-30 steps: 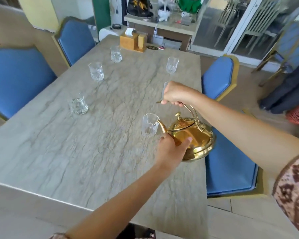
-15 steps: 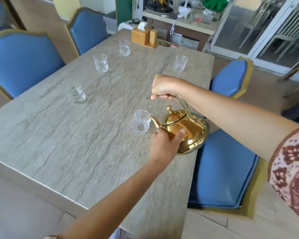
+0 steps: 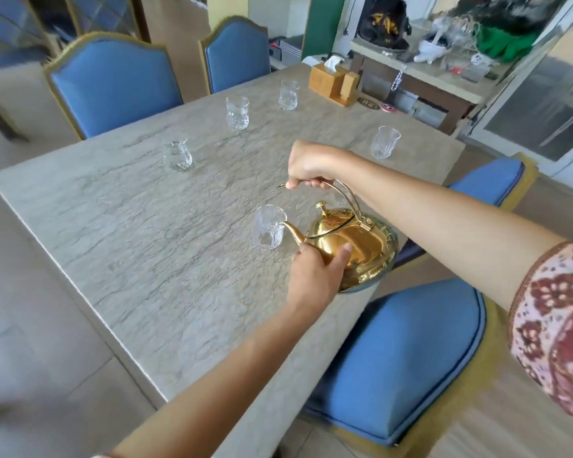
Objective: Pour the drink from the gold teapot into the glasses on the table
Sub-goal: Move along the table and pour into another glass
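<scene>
The gold teapot [image 3: 354,246] is tilted to the left above the marble table [image 3: 153,259], its spout tip at the rim of the nearest clear glass [image 3: 268,231]. My right hand [image 3: 308,165] grips the teapot's arched handle from above. My left hand [image 3: 315,276] holds the teapot's body from below, beside the spout. Several other clear glasses stand on the table: one at the left [image 3: 178,156], two further back [image 3: 237,113] [image 3: 288,95], and one at the far right [image 3: 384,142]. I cannot tell whether liquid is flowing.
Blue chairs with gold trim stand around the table: two at the far left [image 3: 113,84] [image 3: 237,56], two on the right [image 3: 401,355] [image 3: 487,185]. A wooden tissue holder [image 3: 331,81] sits at the table's far end. Behind it is a cluttered sideboard [image 3: 444,77].
My view has shifted, so the table now sits more diagonally in the frame. Both hands keep the same hold on the teapot, its spout still at the nearest glass.
</scene>
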